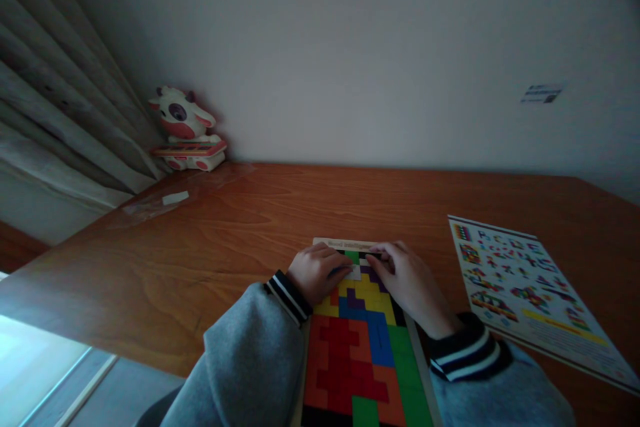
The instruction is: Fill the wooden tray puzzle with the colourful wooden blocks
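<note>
Two bare hands reach over the far end of a puzzle board [326, 241], which lies on the brown counter [300, 203]. The left hand [319, 271] is curled, its thumb beside a pale patch [355, 273]; whether it pinches anything, I cannot tell. The right hand [406, 280] bends thumb and forefinger toward the far right corner, and its grip is equally unclear. Nearer the wearer, the board carries yellow pieces [374, 298], blue pieces [381, 339], red pieces [340, 363] and green pieces [407, 360], set close together. Grey sleeves [257, 353] with striped cuffs flank it. Rightward, a printed sheet [535, 293] of colourful figures lies flat on the counter. Far left, a cow toy [187, 130] sits near the curtain [65, 93], with a white scrap [175, 198] in front. Behind, the pale wall [375, 67] bears a small label [541, 94].
</note>
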Action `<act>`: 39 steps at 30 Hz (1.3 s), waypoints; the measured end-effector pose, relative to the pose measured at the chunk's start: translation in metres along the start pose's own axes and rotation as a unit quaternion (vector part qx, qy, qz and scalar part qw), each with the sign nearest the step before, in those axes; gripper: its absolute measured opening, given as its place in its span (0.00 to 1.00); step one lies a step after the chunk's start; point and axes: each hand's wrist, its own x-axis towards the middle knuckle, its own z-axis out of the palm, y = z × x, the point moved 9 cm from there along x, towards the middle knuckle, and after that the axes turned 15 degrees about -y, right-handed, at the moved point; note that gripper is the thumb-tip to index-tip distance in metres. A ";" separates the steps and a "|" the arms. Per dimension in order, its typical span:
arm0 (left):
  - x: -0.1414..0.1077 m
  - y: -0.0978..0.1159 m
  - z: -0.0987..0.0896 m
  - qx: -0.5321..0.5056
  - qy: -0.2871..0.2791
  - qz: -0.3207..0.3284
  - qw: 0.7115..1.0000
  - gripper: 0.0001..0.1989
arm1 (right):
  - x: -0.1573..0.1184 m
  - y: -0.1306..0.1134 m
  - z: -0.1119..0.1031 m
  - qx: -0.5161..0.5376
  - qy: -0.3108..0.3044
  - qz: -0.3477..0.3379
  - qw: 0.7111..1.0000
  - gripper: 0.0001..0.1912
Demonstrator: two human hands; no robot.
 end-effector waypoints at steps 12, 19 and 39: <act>-0.004 0.006 -0.011 -0.015 0.072 0.018 0.997 0.12 | -0.001 -0.031 -0.006 0.145 -0.053 -0.092 0.984 0.13; -0.008 0.004 -0.019 -0.045 0.105 0.003 0.993 0.17 | -0.002 -0.025 -0.010 0.224 -0.087 -0.067 0.968 0.14; 0.001 0.005 0.003 -0.053 -0.015 0.022 0.998 0.13 | -0.034 -0.018 -0.011 -0.220 -0.079 -0.026 0.972 0.15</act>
